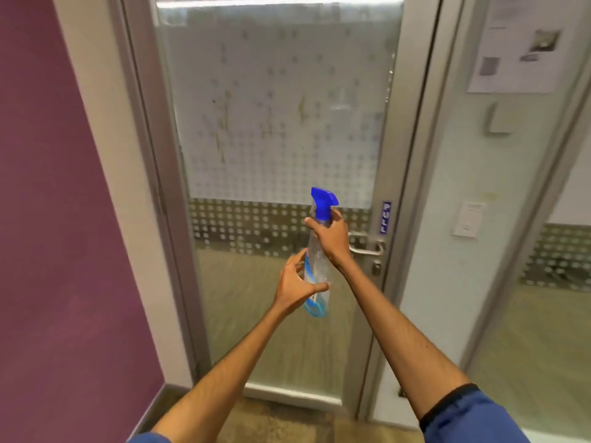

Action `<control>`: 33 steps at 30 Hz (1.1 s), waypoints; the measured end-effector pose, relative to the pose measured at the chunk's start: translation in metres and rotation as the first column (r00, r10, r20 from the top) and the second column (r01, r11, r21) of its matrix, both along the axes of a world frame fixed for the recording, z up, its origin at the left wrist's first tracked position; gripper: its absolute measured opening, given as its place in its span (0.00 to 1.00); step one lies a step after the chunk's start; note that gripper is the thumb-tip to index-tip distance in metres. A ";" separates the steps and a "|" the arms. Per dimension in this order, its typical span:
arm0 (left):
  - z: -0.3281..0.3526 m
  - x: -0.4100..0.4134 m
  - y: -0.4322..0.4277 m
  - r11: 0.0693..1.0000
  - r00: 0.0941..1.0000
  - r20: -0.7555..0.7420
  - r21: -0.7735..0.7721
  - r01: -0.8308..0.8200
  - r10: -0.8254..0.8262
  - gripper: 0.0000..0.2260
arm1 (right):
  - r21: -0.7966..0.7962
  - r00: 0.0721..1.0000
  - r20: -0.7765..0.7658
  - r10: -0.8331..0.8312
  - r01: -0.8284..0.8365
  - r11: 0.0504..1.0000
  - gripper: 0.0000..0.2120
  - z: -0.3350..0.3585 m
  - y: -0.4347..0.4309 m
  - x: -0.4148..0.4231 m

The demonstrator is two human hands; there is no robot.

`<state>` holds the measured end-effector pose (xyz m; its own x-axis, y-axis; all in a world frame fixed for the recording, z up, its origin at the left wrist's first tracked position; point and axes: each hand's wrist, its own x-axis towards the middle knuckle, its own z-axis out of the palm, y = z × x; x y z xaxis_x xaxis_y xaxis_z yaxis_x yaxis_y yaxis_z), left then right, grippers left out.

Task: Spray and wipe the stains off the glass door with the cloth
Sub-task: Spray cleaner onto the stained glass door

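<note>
The glass door [275,129] fills the middle of the view, with a frosted dotted band and brownish stains [224,119] smeared across it. In front of the door I hold a clear spray bottle [316,260] with a blue trigger head. My right hand [331,239] grips the bottle's neck just under the trigger. My left hand [299,284] cups the lower body of the bottle, fingers spread around it. No cloth is in view.
A metal door handle [367,247] and lock sit at the door's right edge under a blue "PULL" sticker [386,218]. A purple wall [54,219] stands to the left. A glass side panel with a paper notice [518,43] and wall switches is on the right.
</note>
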<state>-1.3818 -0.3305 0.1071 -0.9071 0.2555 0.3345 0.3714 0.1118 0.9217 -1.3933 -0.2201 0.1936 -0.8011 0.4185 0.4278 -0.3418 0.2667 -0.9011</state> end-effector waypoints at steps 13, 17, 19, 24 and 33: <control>0.080 -0.195 -0.072 0.997 0.983 -0.182 -0.073 -0.012 -0.002 0.25 | -0.015 0.972 -0.135 0.195 -0.198 0.980 0.15 0.084 -0.073 -0.210; 0.100 -0.239 -0.082 0.998 0.975 -0.221 -0.062 0.015 -0.028 0.26 | -0.022 0.969 -0.206 0.133 -0.141 0.990 0.13 0.105 -0.091 -0.249; 0.107 -0.258 -0.089 0.998 0.972 -0.233 -0.056 0.012 -0.025 0.28 | 0.010 0.960 -0.254 0.116 -0.117 0.993 0.12 0.117 -0.101 -0.264; 0.128 -0.312 -0.124 0.986 0.930 -0.345 -0.062 -0.153 0.123 0.35 | 0.070 0.925 -0.367 0.097 -0.077 0.995 0.14 0.154 -0.128 -0.300; 0.205 -0.446 -0.208 0.810 0.643 -0.545 0.122 -0.574 0.538 0.26 | 0.077 0.916 -0.393 -0.084 0.124 0.989 0.09 0.223 -0.182 -0.375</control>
